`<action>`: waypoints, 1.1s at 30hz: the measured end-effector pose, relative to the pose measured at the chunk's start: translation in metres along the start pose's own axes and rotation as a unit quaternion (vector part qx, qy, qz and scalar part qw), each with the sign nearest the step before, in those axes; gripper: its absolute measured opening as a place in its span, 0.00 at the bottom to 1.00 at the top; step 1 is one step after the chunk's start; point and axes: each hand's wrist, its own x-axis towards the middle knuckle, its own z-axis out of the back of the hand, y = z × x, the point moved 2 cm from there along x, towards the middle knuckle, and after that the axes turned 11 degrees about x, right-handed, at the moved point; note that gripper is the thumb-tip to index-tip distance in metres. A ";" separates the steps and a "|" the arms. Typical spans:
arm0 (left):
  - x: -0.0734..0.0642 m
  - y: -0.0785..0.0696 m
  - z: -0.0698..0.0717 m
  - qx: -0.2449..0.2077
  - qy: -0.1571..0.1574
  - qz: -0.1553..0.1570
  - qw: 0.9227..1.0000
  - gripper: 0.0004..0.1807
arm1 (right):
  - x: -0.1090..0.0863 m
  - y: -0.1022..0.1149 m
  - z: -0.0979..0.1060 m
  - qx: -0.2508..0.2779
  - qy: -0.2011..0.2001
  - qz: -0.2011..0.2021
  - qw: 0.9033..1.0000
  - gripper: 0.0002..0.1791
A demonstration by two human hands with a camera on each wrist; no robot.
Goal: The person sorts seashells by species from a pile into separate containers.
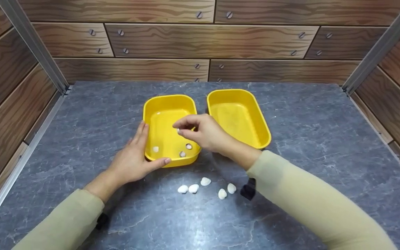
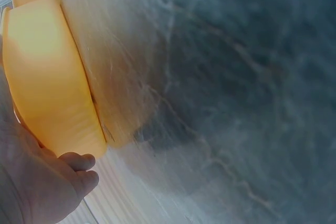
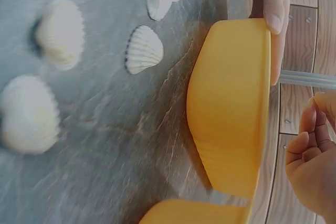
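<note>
My left hand (image 1: 130, 159) holds the near left corner of the left yellow tray (image 1: 170, 160), with fingers along its left wall and the thumb at the front rim. Over this tray, my right hand (image 1: 207, 133) pinches a small white piece (image 1: 178, 130) between thumb and fingertips. Most of that piece is hidden by the fingers. Inside the tray lie a white piece (image 1: 156, 149) at the near left and two small pale, dark-edged pieces (image 1: 182, 154) at the near right.
A second yellow tray (image 1: 236, 121) stands just right of the first, partly behind my right wrist. Several white ribbed seashells (image 3: 144, 50) lie on the grey marbled tabletop (image 1: 123, 222) in front of the trays. Wood-patterned walls (image 1: 207, 40) enclose the back and sides.
</note>
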 end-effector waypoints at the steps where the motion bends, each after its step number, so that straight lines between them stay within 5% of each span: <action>1: 0.000 0.000 0.000 0.000 0.000 0.000 1.000 0.69 | 0.003 -0.001 -0.001 0.002 -0.004 -0.005 1.000 0.12; 17: 0.001 -0.001 -0.002 -0.002 -0.002 0.000 1.000 0.70 | 0.024 -0.006 -0.009 0.023 -0.041 -0.034 0.998 0.12; 33: -0.001 0.000 0.000 -0.002 0.012 0.017 1.000 0.70 | 0.004 0.015 0.030 0.015 -0.058 -0.008 0.998 0.12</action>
